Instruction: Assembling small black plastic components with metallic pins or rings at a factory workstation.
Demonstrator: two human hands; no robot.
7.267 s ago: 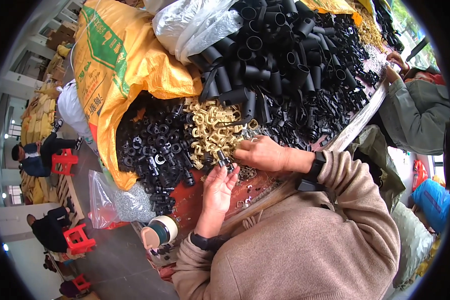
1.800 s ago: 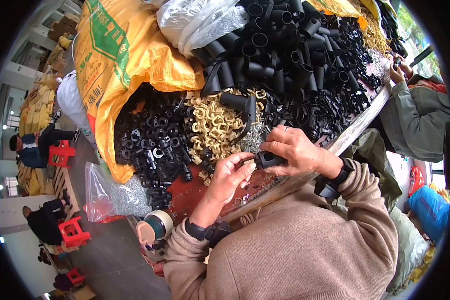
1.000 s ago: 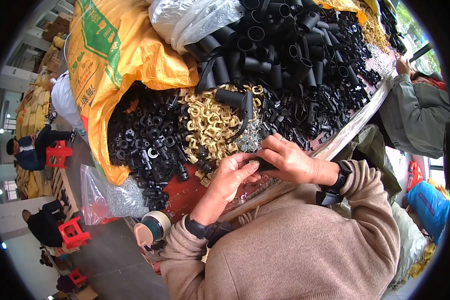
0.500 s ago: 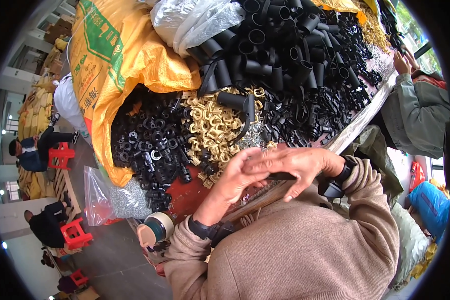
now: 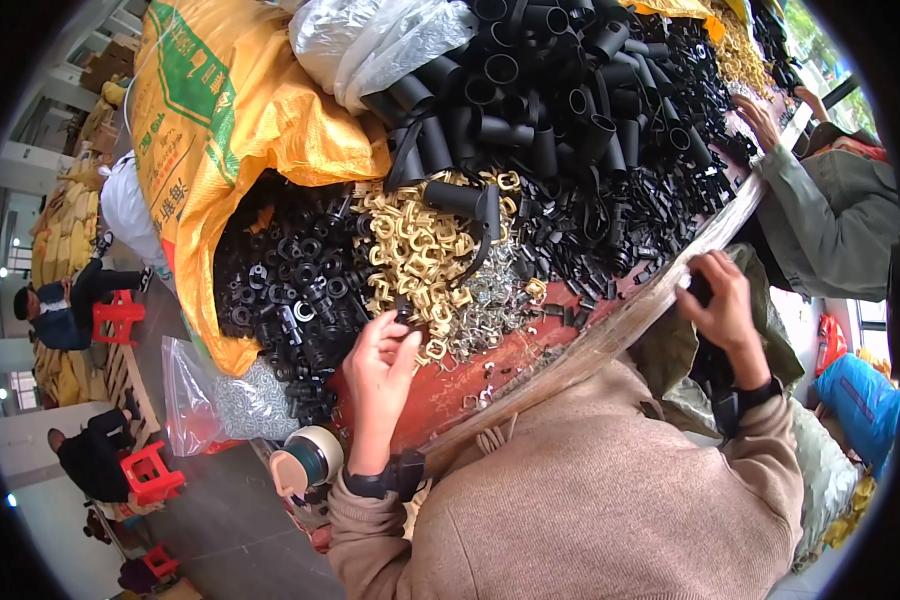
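Observation:
My left hand (image 5: 378, 375) hovers at the near edge of the piles, its fingers bent and thumb apart, with nothing seen in its grasp. Just beyond its fingertips, black ring-shaped plastic fittings (image 5: 305, 275) meet a heap of cream-coloured plastic clips (image 5: 420, 250). My right hand (image 5: 722, 305) is over the table's wooden edge (image 5: 620, 325), fingers curled loosely and thumb apart, holding nothing visible. Small silvery metal pieces (image 5: 490, 305) lie beside the clips. Small black plastic parts (image 5: 610, 240) spread between the two hands, farther back. One black tube with a strap (image 5: 455, 198) rests atop the clips.
Large black tubes (image 5: 540, 90) pile up at the back, beside a yellow woven sack (image 5: 195, 120) and a clear plastic bag (image 5: 370, 45). A roll of tape (image 5: 310, 455) sits at the near left corner. Another person's sleeve (image 5: 820, 215) reaches in at the right.
My hands, together over the near edge before, have moved apart: the left toward the black fittings, the right out to the right. The other person's hand has moved further onto the table.

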